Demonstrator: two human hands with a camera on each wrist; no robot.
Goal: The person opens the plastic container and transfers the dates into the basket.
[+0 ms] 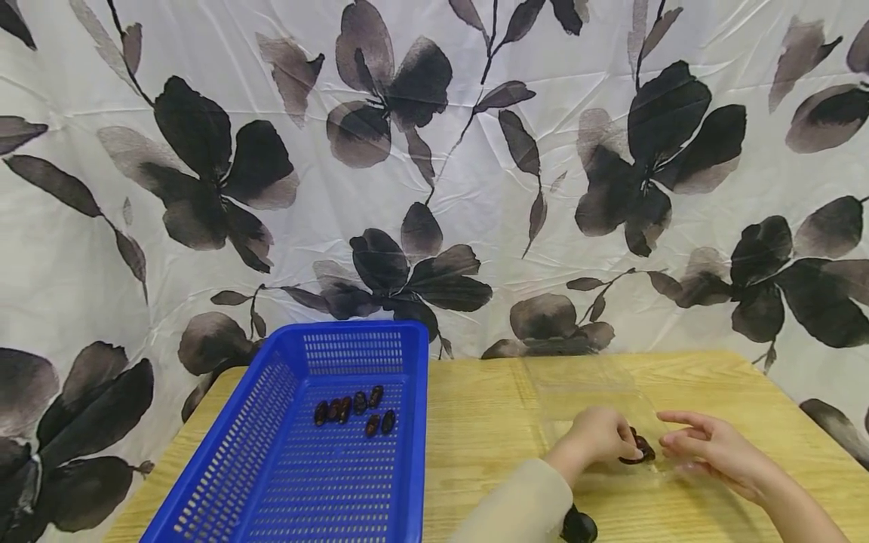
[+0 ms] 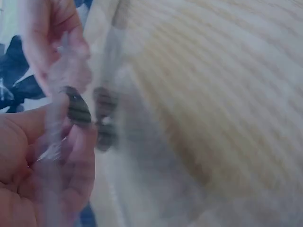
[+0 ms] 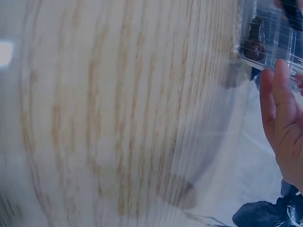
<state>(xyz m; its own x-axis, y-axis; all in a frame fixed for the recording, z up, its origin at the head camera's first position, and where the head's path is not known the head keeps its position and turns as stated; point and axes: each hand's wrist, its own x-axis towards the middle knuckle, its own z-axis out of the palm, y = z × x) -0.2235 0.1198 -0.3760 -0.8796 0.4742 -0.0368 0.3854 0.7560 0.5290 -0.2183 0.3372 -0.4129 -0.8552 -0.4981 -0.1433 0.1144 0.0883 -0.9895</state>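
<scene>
My left hand (image 1: 600, 436) pinches a dark brown date (image 2: 77, 109) between thumb and fingers, over a clear plastic box (image 1: 557, 426) with its lid (image 1: 577, 371) folded back. In the left wrist view, more dates (image 2: 105, 101) lie just beyond the held one, blurred. The right wrist view shows a date (image 3: 255, 40) inside the box, near its corner. At the box's right side is my right hand (image 1: 723, 452), fingers extended and loosely bent, fingertips right at the box's edge.
A blue plastic basket (image 1: 417, 452) stands to the left on the wooden table (image 1: 482, 422), with several dates (image 1: 345, 409) on its slotted floor. Behind the table hangs a floral cloth (image 1: 516, 188). A black object (image 1: 579, 526) shows beside the left sleeve.
</scene>
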